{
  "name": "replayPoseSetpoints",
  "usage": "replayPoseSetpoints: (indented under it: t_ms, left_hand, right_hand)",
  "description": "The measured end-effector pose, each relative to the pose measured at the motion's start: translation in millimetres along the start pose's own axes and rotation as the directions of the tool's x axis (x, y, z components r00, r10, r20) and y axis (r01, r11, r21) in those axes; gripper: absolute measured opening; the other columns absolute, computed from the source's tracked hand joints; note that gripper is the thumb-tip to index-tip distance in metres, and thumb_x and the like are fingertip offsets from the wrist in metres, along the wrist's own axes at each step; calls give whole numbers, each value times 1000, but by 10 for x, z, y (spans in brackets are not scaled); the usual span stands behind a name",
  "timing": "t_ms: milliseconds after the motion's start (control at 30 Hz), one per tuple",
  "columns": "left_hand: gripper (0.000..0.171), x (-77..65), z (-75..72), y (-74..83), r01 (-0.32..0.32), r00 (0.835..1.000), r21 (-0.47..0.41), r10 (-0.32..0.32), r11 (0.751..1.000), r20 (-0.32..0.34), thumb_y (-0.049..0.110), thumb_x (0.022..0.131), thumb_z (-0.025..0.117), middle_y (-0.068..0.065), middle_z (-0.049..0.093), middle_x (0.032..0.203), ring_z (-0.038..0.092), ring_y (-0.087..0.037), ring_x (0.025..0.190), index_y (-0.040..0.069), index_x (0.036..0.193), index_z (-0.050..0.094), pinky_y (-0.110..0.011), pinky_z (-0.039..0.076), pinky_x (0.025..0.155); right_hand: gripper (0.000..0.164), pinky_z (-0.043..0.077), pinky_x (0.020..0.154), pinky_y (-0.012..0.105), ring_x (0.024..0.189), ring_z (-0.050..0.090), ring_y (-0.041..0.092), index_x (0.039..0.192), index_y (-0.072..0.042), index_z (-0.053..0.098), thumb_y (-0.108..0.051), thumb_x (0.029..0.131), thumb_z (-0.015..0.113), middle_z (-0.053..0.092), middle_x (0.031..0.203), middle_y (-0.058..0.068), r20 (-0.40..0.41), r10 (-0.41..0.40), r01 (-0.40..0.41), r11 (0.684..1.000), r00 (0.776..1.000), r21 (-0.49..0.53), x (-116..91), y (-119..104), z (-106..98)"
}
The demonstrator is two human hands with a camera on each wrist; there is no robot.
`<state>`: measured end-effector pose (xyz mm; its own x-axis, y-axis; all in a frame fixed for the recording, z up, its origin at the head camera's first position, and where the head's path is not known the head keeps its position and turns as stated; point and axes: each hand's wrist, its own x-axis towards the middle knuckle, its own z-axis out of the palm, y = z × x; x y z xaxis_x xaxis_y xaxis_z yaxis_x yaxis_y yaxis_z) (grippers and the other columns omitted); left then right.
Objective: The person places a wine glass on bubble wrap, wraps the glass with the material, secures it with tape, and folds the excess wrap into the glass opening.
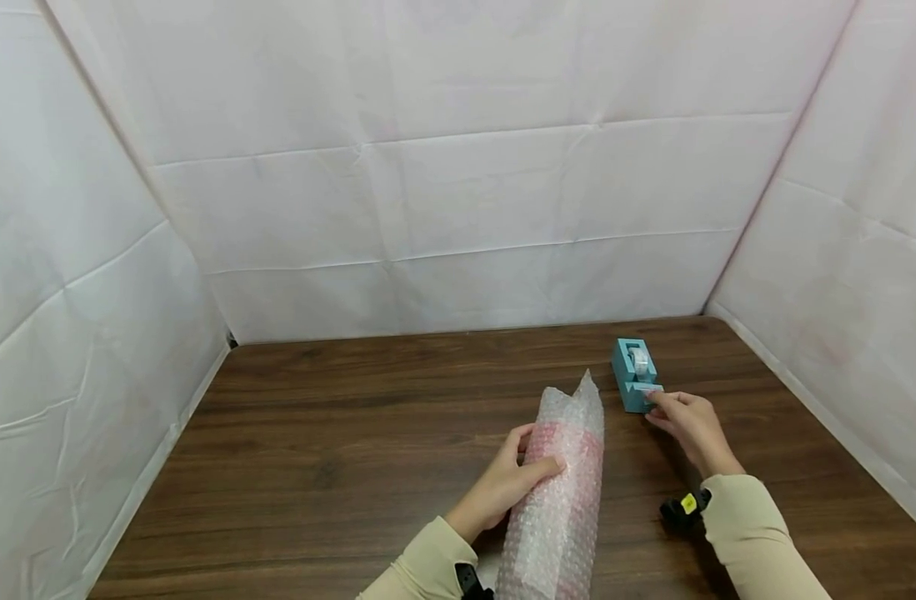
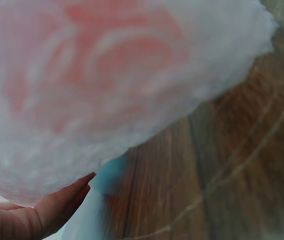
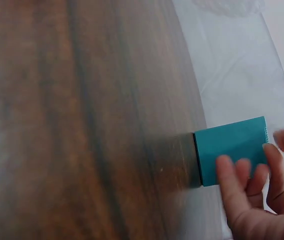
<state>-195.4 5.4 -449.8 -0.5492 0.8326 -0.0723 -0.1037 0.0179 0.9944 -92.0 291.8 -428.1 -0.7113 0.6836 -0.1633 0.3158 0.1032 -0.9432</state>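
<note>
At the far left a white sheet [image 1: 90, 292] hangs as a wall, its lower edge running along the side of the brown wooden table [image 1: 315, 450]. Another white sheet, the back one [image 1: 458, 167], spans the table's far edge and shows straight fold lines. Near the bottom of the head view, left of the bundle, comes a cream sleeve [image 1: 431, 558] with a black strap [image 1: 471, 579] at its cuff. The left hand [image 1: 506, 483] grasps the bundle [image 1: 558, 492], thumb laid across its upper face and fingers around its left side. This bundle, a long roll of bubble wrap, lies right of the table's middle, running out of view at the bottom; pink shows through the wrap, and its far end rises to a ragged point. Just beyond it to the right sits a blue tape dispenser [image 1: 635, 383] with a roll of tape [image 1: 638, 361] inside. The right hand [image 1: 690, 425] reaches its front end, some fingers bent against the blue face, thumb and forefinger close together by the toothed edge; whether they pinch the tape, I cannot tell. A second cream sleeve [image 1: 750, 517] follows, then a white side sheet [image 1: 855, 292].
</note>
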Motion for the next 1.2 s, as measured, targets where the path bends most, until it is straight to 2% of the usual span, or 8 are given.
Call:
replayPoseSetpoints:
  t_ms: [100, 200, 300, 400, 533, 733, 1067, 1200]
  left_hand:
    - [69, 8, 4, 7, 1, 1000, -3, -1, 1000, 1, 27, 82, 68, -12, 45, 132, 55, -23, 103, 11, 141, 37, -37, 50, 81]
    - [69, 10, 10, 15, 5, 1000, -9, -5, 1000, 6, 28, 82, 68, -12, 45, 131, 55, -22, 103, 12, 141, 37, -37, 50, 82]
    - [69, 10, 14, 16, 8, 1000, -8, -8, 1000, 14, 28, 83, 68, -11, 44, 130, 54, -22, 104, 12, 142, 37, -37, 50, 82]
    - [69, -3, 16, 15, 11, 1000, -6, -11, 1000, 17, 28, 83, 68, -11, 44, 130, 54, -22, 104, 13, 142, 36, -37, 50, 82]
    - [68, -34, 15, 17, 7, 1000, -5, -7, 1000, 4, 25, 82, 68, -11, 44, 129, 54, -23, 104, 13, 142, 37, -38, 50, 82]
    - [67, -62, 8, 15, 6, 1000, -15, -6, 1000, -15, 23, 82, 68, -11, 45, 128, 54, -24, 104, 13, 141, 37, -39, 50, 82]
    - [69, -16, -26, 25, 0, 1000, 0, 0, 1000, -3, 27, 83, 68, -13, 43, 131, 53, -24, 106, 11, 142, 36, -38, 49, 83]
    - [69, -9, -22, 30, 2, 1000, 0, -2, 1000, -5, 27, 83, 68, -12, 43, 131, 53, -24, 106, 11, 142, 36, -38, 49, 83]
  right_hand:
    - [60, 53, 88, 26, 95, 59, 3, 121, 11, 52, -42, 93, 59, 43, 133, 20, -3, -22, 22, 993, 1000, -116, -12, 35, 11]
    - [67, 53, 90, 31, 105, 60, 14, 123, 11, 54, -48, 92, 58, 43, 137, 24, -43, -44, 33, 974, 998, -222, -30, 58, 33]
    - [63, 55, 79, 30, 101, 60, 23, 118, 10, 58, -48, 92, 57, 52, 126, 26, -90, -79, 47, 948, 993, -315, -58, 65, 47]
    - [58, 48, 66, 26, 88, 58, 22, 111, 6, 64, -48, 92, 58, 59, 114, 24, -137, -139, 71, 908, 981, -412, -85, 56, 47]
    - [51, 44, 61, 28, 82, 55, 23, 106, 4, 67, -44, 93, 59, 62, 112, 25, -161, -212, 107, 863, 964, -493, -99, 43, 37]
    - [42, 44, 59, 29, 78, 55, 24, 103, 5, 68, -35, 93, 60, 63, 106, 26, -136, -235, 129, 837, 962, -532, -87, 11, 13]
    - [32, 43, 59, 31, 77, 54, 26, 92, 6, 67, -25, 88, 60, 63, 91, 19, -50, -193, 125, 790, 980, -600, 27, -126, -98]
    - [28, 44, 62, 32, 80, 56, 27, 86, 4, 66, -22, 86, 60, 65, 93, 21, 0, -168, 131, 771, 986, -623, 57, -103, -180]
